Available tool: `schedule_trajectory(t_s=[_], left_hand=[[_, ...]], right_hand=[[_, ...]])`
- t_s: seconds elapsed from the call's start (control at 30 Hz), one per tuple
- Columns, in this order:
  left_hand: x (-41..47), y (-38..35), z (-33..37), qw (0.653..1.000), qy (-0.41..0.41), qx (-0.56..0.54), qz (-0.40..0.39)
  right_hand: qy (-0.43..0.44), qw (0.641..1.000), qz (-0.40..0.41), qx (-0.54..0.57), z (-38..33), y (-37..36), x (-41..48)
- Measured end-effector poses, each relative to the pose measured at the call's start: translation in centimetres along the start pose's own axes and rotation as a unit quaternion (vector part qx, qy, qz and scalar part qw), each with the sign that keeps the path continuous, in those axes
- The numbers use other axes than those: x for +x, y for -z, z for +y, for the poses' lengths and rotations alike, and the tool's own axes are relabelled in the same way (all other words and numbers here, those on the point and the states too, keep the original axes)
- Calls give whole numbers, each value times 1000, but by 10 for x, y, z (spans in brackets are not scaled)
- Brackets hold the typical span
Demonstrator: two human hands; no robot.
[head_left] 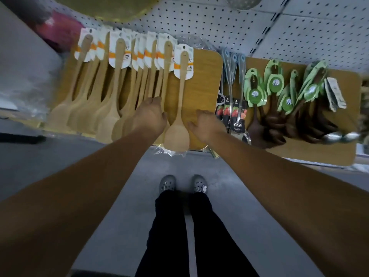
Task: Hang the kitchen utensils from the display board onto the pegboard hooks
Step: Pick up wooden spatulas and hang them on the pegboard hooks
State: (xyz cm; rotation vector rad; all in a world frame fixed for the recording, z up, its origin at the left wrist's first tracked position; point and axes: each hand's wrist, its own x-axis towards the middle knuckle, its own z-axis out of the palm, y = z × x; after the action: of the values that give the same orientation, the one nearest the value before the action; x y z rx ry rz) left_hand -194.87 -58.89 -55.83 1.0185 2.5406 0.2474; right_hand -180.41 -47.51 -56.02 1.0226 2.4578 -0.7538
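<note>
Several wooden spatulas [111, 108] with white and orange label cards lie side by side on a wooden display board [203, 76]. One wooden spatula [180, 108] lies apart at the right end of the row. My left hand [150, 115] reaches over the handles just left of it, fingers curled down around one spatula handle [166, 76]. My right hand [206, 123] rests on the bare board to the right of the lone spatula, thumb stretched toward its blade. The white pegboard [219, 27] stands behind the boards; no hooks show clearly.
A second board [339, 152] on the right carries dark spoons with green cards [275, 116], metal utensils in red and black sleeves [232, 108] and steel spoons [339, 136]. Pink items [58, 31] sit far left. Grey floor and my shoes [183, 183] are below.
</note>
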Motion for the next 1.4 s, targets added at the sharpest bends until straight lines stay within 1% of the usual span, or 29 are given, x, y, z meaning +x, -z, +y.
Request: schedule_trajectory(t_s=[0.07, 0.17, 0.23, 0.33, 0.5, 0.57, 0.67, 0.77, 0.83, 0.9, 0.97, 1.03, 1.1, 1.13, 1.23, 1.4], left_hand=[[20, -6, -3, 1000, -11, 8, 5], [42, -16, -7, 999, -22, 47, 13], [53, -24, -11, 998, -16, 53, 10], [65, -35, -16, 998, 4, 70, 8], [75, -43, -21, 997, 9, 69, 42], [77, -42, -20, 998, 33, 37, 44], [77, -34, -16, 994, 88, -50, 35], [80, -27, -16, 983, 114, -142, 4], [82, -24, -19, 973, 133, -187, -28], [81, -23, -21, 963, 154, -217, -54], [77, -21, -21, 947, 175, -260, -65], [70, -19, -22, 937, 186, -284, -83], [61, -17, -23, 932, 186, -294, -103], [56, -16, -23, 930, 185, -298, -109], [40, -10, -17, 919, 182, -325, -134], [8, -3, -5, 898, 171, -374, -157]], right_hand=[[-3, 1000, 18, 10, -8, -2, 23], [-4, 999, 35, 14, -18, -7, 55], [-12, 999, 39, 16, -24, -13, 73], [-44, 996, 62, 43, -31, -24, 95], [-104, 981, 118, 113, -36, -41, 120], [-139, 969, 121, 163, -35, -42, 124], [-185, 949, 98, 237, -32, -36, 123], [-220, 929, 69, 289, -22, -29, 122], [-247, 901, 22, 357, -14, -25, 116], [-257, 864, -21, 432, -8, -19, 104], [-272, 852, -33, 447, -3, -15, 93], [-289, 855, -36, 429, 0, -10, 77], [-281, 846, -52, 450, 4, -8, 59], [-278, 838, -53, 467, 5, -7, 50], [-291, 806, -10, 515, 12, -1, 18], [-289, 773, 20, 564, 25, -3, -32]])
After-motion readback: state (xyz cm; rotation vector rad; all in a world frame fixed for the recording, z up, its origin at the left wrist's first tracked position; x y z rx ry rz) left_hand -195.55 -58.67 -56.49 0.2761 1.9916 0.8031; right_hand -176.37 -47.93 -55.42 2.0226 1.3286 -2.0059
